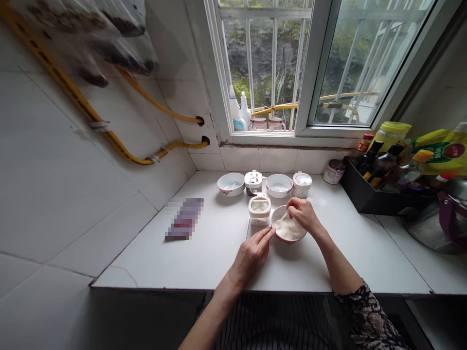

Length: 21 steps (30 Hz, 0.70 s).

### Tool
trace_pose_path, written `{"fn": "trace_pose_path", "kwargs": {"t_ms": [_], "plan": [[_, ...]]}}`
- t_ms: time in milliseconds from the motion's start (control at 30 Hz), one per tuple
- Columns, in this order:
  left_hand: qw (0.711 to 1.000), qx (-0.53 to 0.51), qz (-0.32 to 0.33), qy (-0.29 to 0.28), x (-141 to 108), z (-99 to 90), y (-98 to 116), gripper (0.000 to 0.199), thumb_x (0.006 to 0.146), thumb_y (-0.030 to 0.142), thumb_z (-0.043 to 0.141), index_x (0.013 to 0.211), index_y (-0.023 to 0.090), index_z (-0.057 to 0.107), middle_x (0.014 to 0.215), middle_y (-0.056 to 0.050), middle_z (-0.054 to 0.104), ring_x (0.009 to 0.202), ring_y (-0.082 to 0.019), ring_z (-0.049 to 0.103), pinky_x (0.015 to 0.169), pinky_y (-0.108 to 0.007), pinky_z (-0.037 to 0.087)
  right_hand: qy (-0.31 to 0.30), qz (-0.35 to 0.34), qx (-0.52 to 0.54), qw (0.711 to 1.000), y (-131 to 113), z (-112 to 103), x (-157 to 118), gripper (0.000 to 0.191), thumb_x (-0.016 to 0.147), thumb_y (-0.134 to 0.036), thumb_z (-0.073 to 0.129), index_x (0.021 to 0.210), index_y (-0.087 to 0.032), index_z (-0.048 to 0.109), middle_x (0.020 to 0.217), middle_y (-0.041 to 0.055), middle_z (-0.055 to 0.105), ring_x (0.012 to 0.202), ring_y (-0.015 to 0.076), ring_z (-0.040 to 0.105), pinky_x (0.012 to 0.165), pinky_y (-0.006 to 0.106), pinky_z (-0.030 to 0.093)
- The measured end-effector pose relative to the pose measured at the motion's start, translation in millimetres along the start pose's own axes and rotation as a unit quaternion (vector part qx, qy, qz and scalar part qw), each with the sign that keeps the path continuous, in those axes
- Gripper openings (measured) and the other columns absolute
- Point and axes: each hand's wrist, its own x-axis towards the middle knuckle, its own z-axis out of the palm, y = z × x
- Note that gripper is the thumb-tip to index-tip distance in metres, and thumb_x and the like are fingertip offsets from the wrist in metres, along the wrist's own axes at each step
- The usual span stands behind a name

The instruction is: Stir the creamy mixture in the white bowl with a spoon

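Note:
A bowl (292,239) of white powder or grains stands near the middle of the counter. My left hand (253,250) holds it at its left rim, fingers stretched forward and fingertips on the edge. Between the closed fingers of my right hand (302,214) is a small white spoon (283,217), its lower end in the powder. Just left of the bowl stands a squarish white jar (259,214) with pale contents. Behind are two more bowls, one on the left (231,185) and one on the right (279,186), and two lidded jars, one dark-filled (253,183) and one pale (302,184).
A blurred flat packet (185,218) lies on the left of the white counter (219,262). At right are a small jar (333,171), a black box (381,194) of bottles and a metal pot (434,226). Yellow pipes (126,153) run along the left wall, below hanging bags (109,34).

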Motion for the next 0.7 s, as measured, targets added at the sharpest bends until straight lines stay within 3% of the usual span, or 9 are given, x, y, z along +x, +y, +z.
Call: {"fn": "trace_pose_path", "kwargs": {"t_ms": [133, 333, 700], "plan": [[1.0, 0.0, 0.001, -0.002, 1, -0.5, 0, 0.052, 0.092, 0.001, 0.041, 0.141, 0.017, 0.047, 0.124, -0.012, 0.066, 0.111, -0.021, 0.067, 0.09, -0.031, 0.06, 0.017, 0.07, 0.078, 0.994, 4, -6, 4, 0.013, 0.062, -0.025, 0.048, 0.058, -0.021, 0.06, 0.045, -0.0023, 0.057, 0.048, 0.0138, 0.051, 0.053, 0.025, 0.04], [1.0, 0.001, 0.003, 0.001, 1, 0.2, 0, 0.053, 0.091, 0.0, 0.04, 0.14, 0.017, 0.048, 0.122, -0.012, 0.067, 0.11, -0.02, 0.067, 0.089, -0.031, 0.06, 0.031, 0.098, 0.2, 0.975, 8, -9, 8, 0.013, 0.056, -0.026, 0.049, 0.055, -0.019, 0.059, 0.041, -0.0026, 0.053, 0.044, 0.0116, 0.044, 0.049, 0.025, 0.037], [1.0, 0.0, 0.004, 0.007, 0, 0.8, 0, 0.05, 0.091, 0.0, 0.04, 0.137, 0.015, 0.05, 0.122, -0.013, 0.066, 0.11, -0.021, 0.067, 0.089, -0.032, 0.06, 0.037, 0.157, 0.277, 0.947, 0, -17, 10, 0.01, 0.049, -0.024, 0.05, 0.049, -0.019, 0.059, 0.039, -0.0012, 0.053, 0.042, 0.0116, 0.044, 0.047, 0.026, 0.037]]}}
